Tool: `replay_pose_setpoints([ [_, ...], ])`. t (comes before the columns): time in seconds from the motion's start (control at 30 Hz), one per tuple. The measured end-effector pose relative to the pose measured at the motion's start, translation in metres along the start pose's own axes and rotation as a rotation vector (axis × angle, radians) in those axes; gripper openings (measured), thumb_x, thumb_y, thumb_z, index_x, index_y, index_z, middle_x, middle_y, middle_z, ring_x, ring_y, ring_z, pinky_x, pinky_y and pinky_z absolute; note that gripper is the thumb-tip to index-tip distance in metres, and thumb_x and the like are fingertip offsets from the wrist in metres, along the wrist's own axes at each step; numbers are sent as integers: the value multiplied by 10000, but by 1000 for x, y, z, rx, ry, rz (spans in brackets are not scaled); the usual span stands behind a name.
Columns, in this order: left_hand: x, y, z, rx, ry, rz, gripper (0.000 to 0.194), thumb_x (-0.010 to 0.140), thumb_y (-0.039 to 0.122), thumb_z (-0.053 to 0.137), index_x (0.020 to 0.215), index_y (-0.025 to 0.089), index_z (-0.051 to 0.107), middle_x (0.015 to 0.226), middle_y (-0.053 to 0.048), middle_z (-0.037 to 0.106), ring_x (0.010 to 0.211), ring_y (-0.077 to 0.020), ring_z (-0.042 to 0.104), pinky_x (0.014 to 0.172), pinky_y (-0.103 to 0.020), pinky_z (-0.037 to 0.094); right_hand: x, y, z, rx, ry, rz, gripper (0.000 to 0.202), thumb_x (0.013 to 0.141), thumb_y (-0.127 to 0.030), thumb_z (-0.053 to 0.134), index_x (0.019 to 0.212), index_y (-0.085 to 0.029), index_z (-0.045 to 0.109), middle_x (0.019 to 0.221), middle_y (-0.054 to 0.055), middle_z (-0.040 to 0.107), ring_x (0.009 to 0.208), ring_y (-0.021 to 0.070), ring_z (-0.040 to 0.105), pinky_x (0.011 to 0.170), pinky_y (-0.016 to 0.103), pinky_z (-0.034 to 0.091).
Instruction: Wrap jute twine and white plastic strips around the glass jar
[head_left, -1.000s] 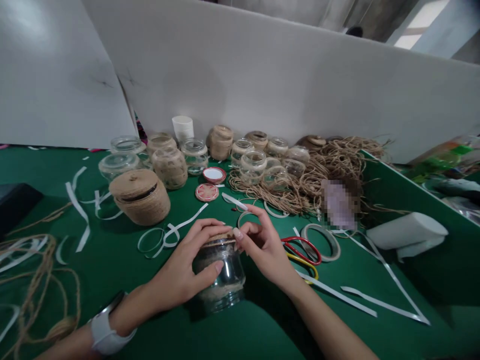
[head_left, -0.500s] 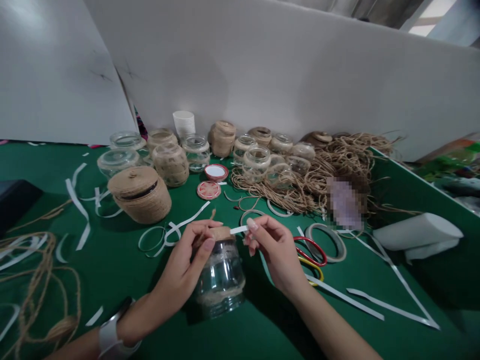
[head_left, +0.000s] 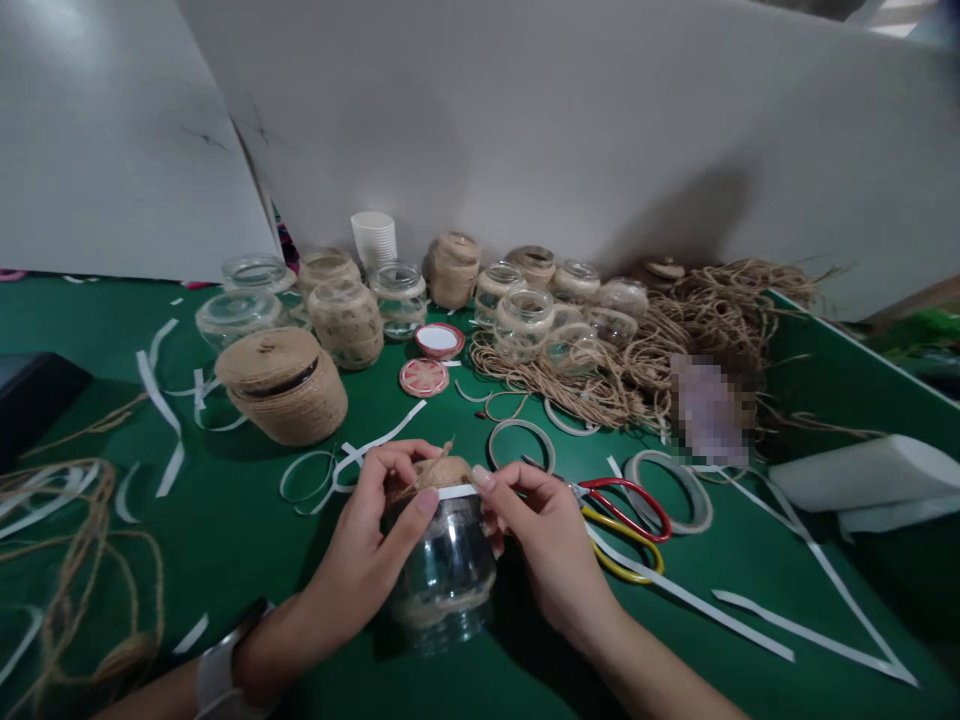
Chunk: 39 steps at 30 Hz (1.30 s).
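Fingers of the left hand (head_left: 371,535) curl around the upper left side of a clear glass jar (head_left: 450,565), the thumb pressed near one end of a narrow white strip (head_left: 459,492). Thumb and fingertips of the right hand (head_left: 551,525) pinch the strip's other end, so it runs taut across the front of the twine-coloured covering (head_left: 446,470) on the jar's top, where a short twist of fibre sticks up. The jar stands on the green worktop (head_left: 337,685), between the two hands. Just right of the right hand lie scissors (head_left: 664,520) with red and yellow handles, a tape ring (head_left: 703,505) beside them. Beyond the left hand sits a lidded, twine-wrapped pot (head_left: 300,405), its lid tilted. Farther back are two red-and-white jar lids (head_left: 424,378), a heap of loose twine (head_left: 600,395), more glass jars (head_left: 525,325) and stacked white cups (head_left: 375,242).
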<state>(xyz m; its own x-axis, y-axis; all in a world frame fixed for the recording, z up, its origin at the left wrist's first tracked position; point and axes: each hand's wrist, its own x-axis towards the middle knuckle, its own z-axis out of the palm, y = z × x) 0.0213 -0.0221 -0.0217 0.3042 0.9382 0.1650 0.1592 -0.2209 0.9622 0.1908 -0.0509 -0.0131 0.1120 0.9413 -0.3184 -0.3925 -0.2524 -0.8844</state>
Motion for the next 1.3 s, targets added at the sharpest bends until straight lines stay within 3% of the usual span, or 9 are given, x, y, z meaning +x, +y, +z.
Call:
replay_pose_setpoints([
  [0.4, 7, 9, 3, 25, 46, -47, 143, 909, 275, 548, 830, 228, 438, 1085, -68, 601, 1054, -229, 625, 950, -451, 500, 1, -1, 2, -42, -14, 5, 413, 675, -510, 837, 610, -172, 607, 520, -42, 571, 452, 77, 488, 443, 198, 397],
  [0.7, 2, 2, 0, -52, 10, -60, 98, 959, 252, 490, 872, 241, 449, 1161, -62, 594, 1194, -234, 578, 1020, -414, 469, 1, -3, 1, -30, -42, 3, 401, 671, -488, 851, 633, -165, 616, 505, -49, 566, 452, 67, 490, 431, 172, 393],
  [0.93, 1, -2, -1, -198, -15, -54, 79, 961, 202, 443, 915, 237, 497, 1172, -53, 583, 1223, -245, 551, 1016, -402, 464, -1, -4, -3, 133, -100, -59, 372, 718, -468, 834, 676, -171, 614, 543, -44, 595, 470, 65, 517, 462, 169, 443],
  [1.13, 0, -3, 1, -262, -44, -25, 76, 968, 201, 457, 960, 245, 519, 1200, -36, 572, 1198, -226, 556, 1006, -362, 451, -2, -2, 0, 21, -44, -31, 431, 726, -494, 820, 629, -166, 559, 453, -77, 477, 389, 29, 369, 366, 135, 266],
  [1.3, 1, 1, 3, -173, -30, -19, 53, 938, 239, 551, 941, 244, 498, 1174, -36, 587, 1120, -219, 592, 970, -359, 472, -1, 3, 4, 15, -18, 16, 473, 686, -530, 829, 614, -168, 534, 437, -98, 418, 377, 13, 263, 361, 150, 181],
])
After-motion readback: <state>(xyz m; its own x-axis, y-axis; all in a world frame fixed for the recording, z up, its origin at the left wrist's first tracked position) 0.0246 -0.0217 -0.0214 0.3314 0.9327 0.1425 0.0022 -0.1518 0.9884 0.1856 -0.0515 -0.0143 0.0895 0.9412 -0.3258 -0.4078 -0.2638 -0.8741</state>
